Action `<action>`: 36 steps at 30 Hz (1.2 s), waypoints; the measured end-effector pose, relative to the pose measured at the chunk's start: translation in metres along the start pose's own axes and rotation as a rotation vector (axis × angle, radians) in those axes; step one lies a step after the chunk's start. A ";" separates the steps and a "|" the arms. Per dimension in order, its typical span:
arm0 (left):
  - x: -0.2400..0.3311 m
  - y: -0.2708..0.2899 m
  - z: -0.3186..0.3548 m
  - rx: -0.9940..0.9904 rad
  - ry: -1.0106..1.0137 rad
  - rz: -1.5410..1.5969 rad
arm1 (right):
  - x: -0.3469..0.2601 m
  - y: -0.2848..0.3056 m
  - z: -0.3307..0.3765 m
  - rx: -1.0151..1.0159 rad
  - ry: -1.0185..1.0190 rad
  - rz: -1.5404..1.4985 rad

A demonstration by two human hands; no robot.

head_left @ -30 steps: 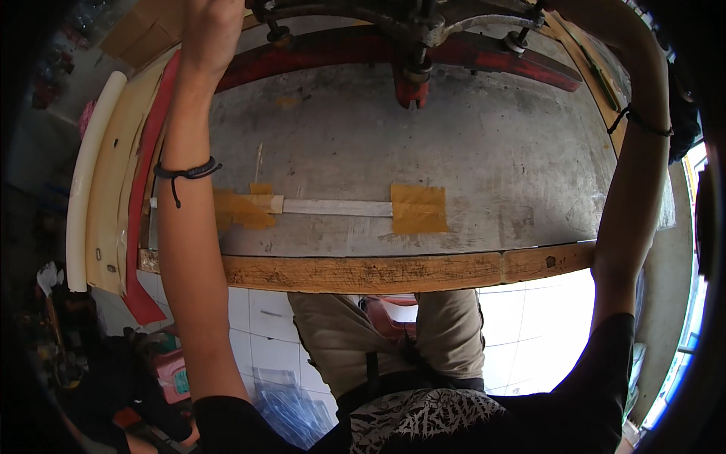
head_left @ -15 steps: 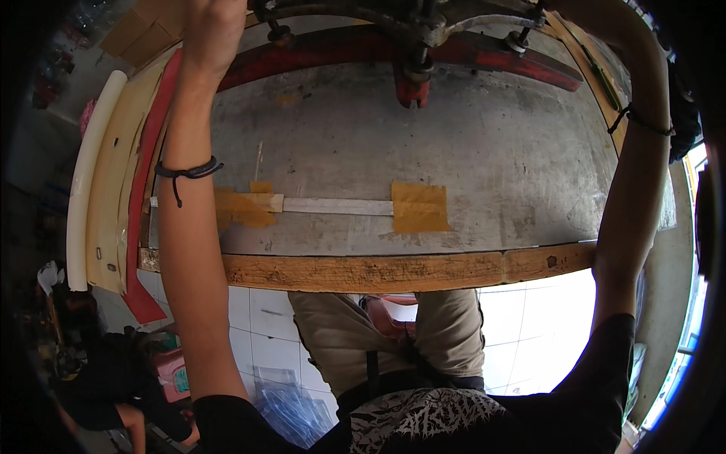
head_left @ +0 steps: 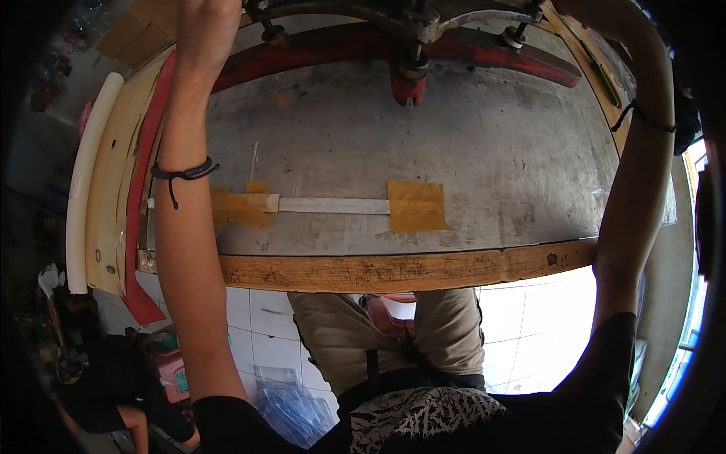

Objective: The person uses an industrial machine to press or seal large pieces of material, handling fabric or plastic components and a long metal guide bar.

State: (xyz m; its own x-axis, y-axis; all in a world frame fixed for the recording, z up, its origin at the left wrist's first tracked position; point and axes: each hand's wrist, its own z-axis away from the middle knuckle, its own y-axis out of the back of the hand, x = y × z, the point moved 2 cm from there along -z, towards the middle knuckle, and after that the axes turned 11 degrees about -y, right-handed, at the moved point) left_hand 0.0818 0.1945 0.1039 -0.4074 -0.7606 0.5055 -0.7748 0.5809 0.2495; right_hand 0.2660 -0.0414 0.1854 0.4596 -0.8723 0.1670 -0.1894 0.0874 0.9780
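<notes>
Both my arms reach up over a grey metal plate [head_left: 318, 144]. Only the back and wrist of my left hand [head_left: 208, 34] show at the upper left; its fingers lie beyond the picture's top edge. My right hand [head_left: 594, 17] is bent inward at the upper right, close to the end of a dark metal frame [head_left: 363, 10], its fingers hidden. What either hand holds cannot be made out. The frame has screw posts and sits above a curved red metal bar [head_left: 318, 57] with a short forked arm [head_left: 407, 89] pointing at me.
A white strip [head_left: 333, 206] lies on the plate, with brown tape [head_left: 417, 206] at its right end. A wooden edge [head_left: 363, 272] runs along the front. Rolled and flat sheets [head_left: 94, 189] stand at left. Clear plastic [head_left: 291, 401] lies on the floor. Another person [head_left: 113, 386] is at lower left.
My left hand and forearm have shifted slightly left. The plate and frame sit slightly further left in the picture. Little else differs.
</notes>
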 end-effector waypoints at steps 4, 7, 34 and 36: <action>0.004 -0.007 -0.004 -0.018 -0.009 0.006 | 0.011 0.007 0.006 0.023 -0.040 0.022; 0.006 -0.001 0.000 -0.037 -0.012 -0.017 | 0.009 0.001 0.018 0.136 0.129 0.000; 0.007 0.009 0.002 -0.104 -0.078 -0.061 | 0.022 0.021 0.008 -0.033 0.375 -0.223; 0.011 0.007 0.005 -0.092 -0.096 -0.053 | 0.026 0.017 0.012 0.037 0.430 -0.180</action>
State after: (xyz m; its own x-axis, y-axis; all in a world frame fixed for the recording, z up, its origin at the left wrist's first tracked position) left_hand 0.0695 0.1882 0.1069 -0.4153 -0.8125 0.4090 -0.7506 0.5601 0.3505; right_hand 0.2641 -0.0686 0.2048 0.8044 -0.5928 0.0390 -0.1006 -0.0712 0.9924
